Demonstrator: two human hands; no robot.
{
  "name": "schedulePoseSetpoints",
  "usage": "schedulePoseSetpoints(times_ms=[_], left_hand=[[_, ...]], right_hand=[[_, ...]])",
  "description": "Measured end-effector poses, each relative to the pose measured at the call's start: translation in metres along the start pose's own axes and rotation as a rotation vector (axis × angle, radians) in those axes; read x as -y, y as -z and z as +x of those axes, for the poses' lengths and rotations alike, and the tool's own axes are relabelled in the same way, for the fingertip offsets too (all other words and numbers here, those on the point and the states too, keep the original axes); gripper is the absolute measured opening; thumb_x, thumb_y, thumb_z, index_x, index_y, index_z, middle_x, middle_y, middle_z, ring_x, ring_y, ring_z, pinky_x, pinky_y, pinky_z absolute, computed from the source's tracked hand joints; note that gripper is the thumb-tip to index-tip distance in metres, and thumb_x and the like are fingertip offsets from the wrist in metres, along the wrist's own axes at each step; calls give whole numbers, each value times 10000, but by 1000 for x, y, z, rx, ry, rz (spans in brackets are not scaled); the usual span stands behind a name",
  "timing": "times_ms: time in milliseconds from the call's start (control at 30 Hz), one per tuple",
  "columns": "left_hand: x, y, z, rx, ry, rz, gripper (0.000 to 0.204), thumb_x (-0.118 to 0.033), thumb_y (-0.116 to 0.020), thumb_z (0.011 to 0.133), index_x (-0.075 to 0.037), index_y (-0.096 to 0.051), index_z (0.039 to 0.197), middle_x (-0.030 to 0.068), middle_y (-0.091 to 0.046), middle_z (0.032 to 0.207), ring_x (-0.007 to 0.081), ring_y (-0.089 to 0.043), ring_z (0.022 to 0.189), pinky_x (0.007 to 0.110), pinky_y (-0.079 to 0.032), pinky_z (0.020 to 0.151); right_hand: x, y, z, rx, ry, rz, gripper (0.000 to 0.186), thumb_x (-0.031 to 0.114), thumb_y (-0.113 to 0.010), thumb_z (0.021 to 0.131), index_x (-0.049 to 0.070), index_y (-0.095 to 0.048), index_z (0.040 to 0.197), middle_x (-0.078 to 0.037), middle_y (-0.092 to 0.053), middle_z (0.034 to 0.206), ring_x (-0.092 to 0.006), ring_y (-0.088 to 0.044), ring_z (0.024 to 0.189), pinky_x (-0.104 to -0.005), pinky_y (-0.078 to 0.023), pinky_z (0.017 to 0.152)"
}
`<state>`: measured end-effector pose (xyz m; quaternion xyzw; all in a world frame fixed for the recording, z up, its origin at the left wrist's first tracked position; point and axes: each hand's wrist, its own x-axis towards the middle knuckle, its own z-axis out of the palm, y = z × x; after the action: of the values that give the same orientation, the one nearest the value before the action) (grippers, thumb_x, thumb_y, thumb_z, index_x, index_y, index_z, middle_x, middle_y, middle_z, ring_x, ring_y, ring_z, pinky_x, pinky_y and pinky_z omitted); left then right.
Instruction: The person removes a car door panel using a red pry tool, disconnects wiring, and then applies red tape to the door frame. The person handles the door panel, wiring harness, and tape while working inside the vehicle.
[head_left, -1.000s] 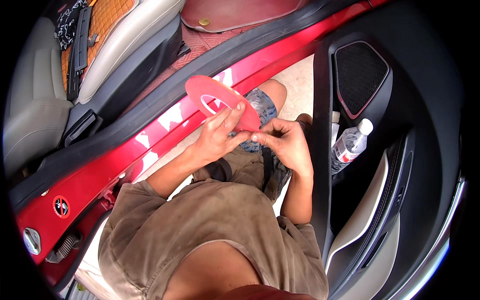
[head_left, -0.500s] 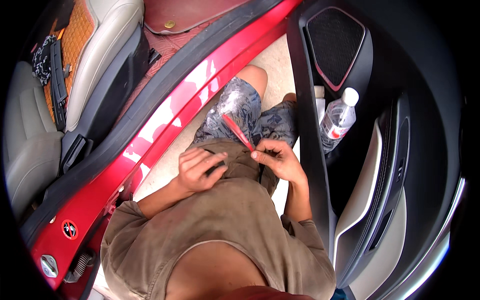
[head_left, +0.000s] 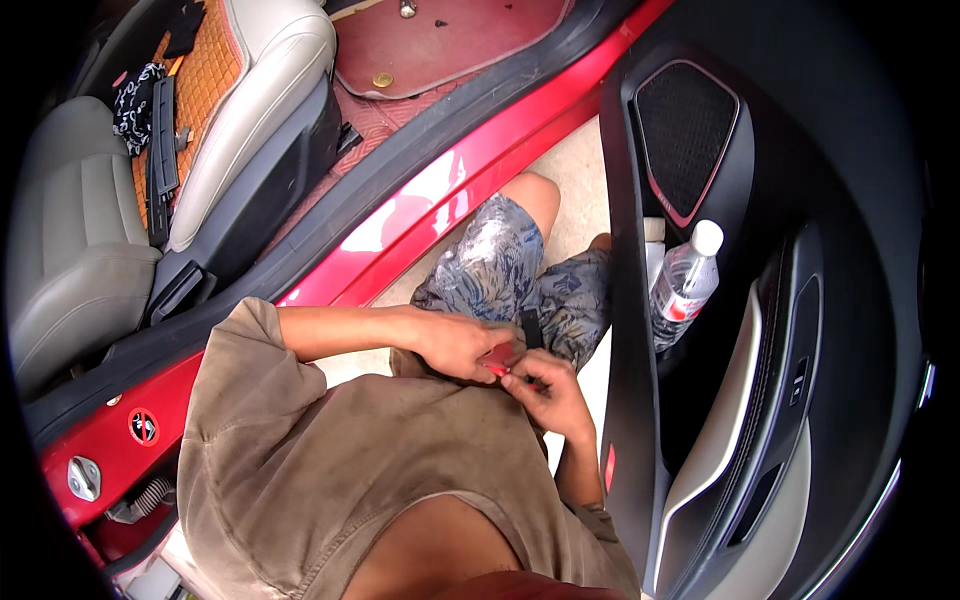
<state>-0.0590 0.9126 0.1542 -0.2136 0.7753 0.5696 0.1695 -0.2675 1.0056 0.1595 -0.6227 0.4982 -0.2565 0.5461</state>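
Low at my waist, my left hand [head_left: 458, 345] has its fingers closed around a thin red piece [head_left: 497, 358], which is mostly hidden by the fingers. My right hand [head_left: 540, 385] pinches the same piece from the right. Both hands are close together over my brown shirt and the patterned shorts [head_left: 480, 255]. A dark strap [head_left: 531, 326] hangs just beyond them.
Left of me are the red door sill [head_left: 400, 225], a grey seat [head_left: 80, 230] with an orange quilted cover [head_left: 210, 90], and a maroon mat [head_left: 450, 50]. At my right, the open door [head_left: 700, 380] holds a plastic bottle [head_left: 685, 285] in its pocket beside the speaker grille [head_left: 685, 135].
The red disc, held up broad and flat a second ago, turned edge-on and is now lower at my waist. My left hand, loose from it half a second ago, grips it again.
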Motion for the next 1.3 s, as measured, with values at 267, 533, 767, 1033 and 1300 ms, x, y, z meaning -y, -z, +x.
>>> schedulePoseSetpoints(times_ms=[267,533,767,1033,1300], left_hand=[[10,-35,-4,-136,-123,-256,581,-511,-513,962,-110,-443,1376,208,-545,1307,368,-534,1208,436,-411,1006],[-2,-49,-21,-265,-289,-261,521,-430,-532,960,-100,-475,1359,215,-607,1205,378,-586,1110,457,-442,954],[-22,-51,-47,-291,-334,-70,417,-310,-487,1000,-35,-522,1310,257,-652,1008,409,-633,891,485,-496,793],[-5,-60,-54,-318,-390,-94,337,-241,-507,994,-32,-583,1246,224,-668,999,390,-646,867,464,-514,784],[34,0,-45,-726,-292,-647,498,-385,-333,1062,-36,-507,1372,96,-659,1094,155,-613,895,314,-484,832]], right_hand=[[-8,-8,-29,195,-212,8,168,145,-620,923,1,-590,842,-123,-578,686,-210,-546,608,-331,-436,587],[-1,-13,-32,200,-87,289,202,108,-620,932,0,-585,764,-19,-540,593,-75,-489,534,-260,-403,523],[-4,-31,-49,128,-72,768,304,190,-551,946,33,-490,693,-18,-479,539,-97,-407,500,-276,-325,492],[-15,-19,-57,224,45,1745,242,187,-451,987,81,-485,771,16,-420,537,-90,-333,433,-250,-308,415],[40,17,31,66,723,271,89,74,-536,939,-12,-514,931,-98,-539,637,-229,-581,560,-380,-542,580]])
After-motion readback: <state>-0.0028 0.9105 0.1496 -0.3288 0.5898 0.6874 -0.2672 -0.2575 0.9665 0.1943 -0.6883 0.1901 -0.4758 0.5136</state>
